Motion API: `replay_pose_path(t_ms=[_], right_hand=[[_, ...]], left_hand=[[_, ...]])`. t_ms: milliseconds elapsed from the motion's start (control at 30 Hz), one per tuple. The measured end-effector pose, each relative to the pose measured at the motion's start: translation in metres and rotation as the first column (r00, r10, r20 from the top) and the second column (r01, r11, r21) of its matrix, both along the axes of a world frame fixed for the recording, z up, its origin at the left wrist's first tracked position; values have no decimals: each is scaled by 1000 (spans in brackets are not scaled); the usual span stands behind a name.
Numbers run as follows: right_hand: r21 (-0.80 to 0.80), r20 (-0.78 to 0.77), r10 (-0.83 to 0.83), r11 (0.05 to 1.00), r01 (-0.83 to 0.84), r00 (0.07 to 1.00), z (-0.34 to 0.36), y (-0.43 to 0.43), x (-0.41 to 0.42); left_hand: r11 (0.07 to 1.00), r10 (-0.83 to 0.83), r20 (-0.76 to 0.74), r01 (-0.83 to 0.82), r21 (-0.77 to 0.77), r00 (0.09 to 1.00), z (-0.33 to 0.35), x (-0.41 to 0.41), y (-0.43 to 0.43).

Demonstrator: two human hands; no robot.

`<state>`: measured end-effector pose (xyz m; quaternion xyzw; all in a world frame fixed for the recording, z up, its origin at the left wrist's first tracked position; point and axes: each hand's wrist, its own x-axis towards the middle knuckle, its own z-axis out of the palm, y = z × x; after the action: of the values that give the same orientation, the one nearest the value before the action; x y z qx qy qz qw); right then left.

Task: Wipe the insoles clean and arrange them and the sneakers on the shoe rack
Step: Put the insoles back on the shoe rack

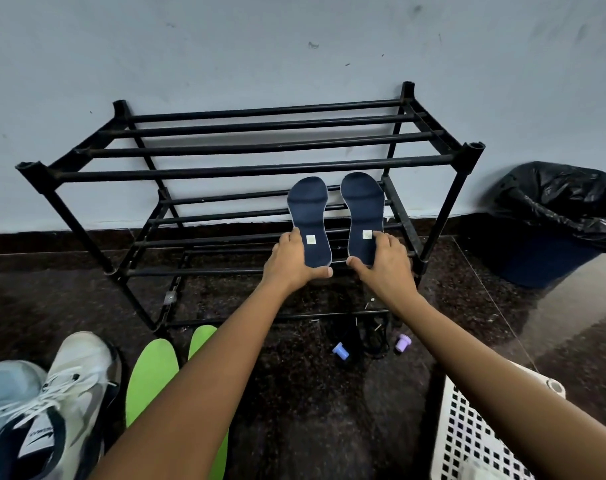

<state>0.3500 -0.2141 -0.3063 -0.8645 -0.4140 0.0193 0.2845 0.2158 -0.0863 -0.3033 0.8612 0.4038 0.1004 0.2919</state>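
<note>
Sneakers (pixel 45 410): sitting on the floor at 8 o'clock, not yet racked.
Green insoles (pixel 152 375): lying beside them at 7 o'clock, likewise waiting.
Shoe rack (pixel 246 171): standing at 12 o'clock.
Left hand (pixel 293 261) and right hand (pixel 384 261): fingers gripping the heels of the left navy insole (pixel 308 220) and right navy insole (pixel 362 213), laying them side by side across the middle tier.
Progress: seemingly early.
Room: rack bars lying open toward 9 o'clock, corner post (pixel 443 209) crowding 3 o'clock.
</note>
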Motion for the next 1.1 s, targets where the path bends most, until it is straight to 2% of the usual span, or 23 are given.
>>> replay_pose_path(t_ms=[233, 767, 900, 1000, 1100], right_hand=[[73, -82, 9, 997, -3, 997, 1, 3, 5], [95, -158, 41, 995, -26, 987, 4, 3, 15], [95, -101, 13, 995, -3, 995, 0, 0, 9], [134, -40, -18, 991, 23, 999, -5, -9, -9], [188, -52, 7, 982, 3, 999, -12, -22, -37]], left_hand=[[1000, -20, 33, 21, -13, 999, 3, 18, -3], [1000, -25, 11, 25, 11, 1000, 6, 28, -9], [999, -27, 25, 26, 38, 999, 3, 18, -9], [996, -25, -25, 27, 86, 999, 3, 3, -14], [990, -25, -48, 31, 135, 999, 3, -23, -15]])
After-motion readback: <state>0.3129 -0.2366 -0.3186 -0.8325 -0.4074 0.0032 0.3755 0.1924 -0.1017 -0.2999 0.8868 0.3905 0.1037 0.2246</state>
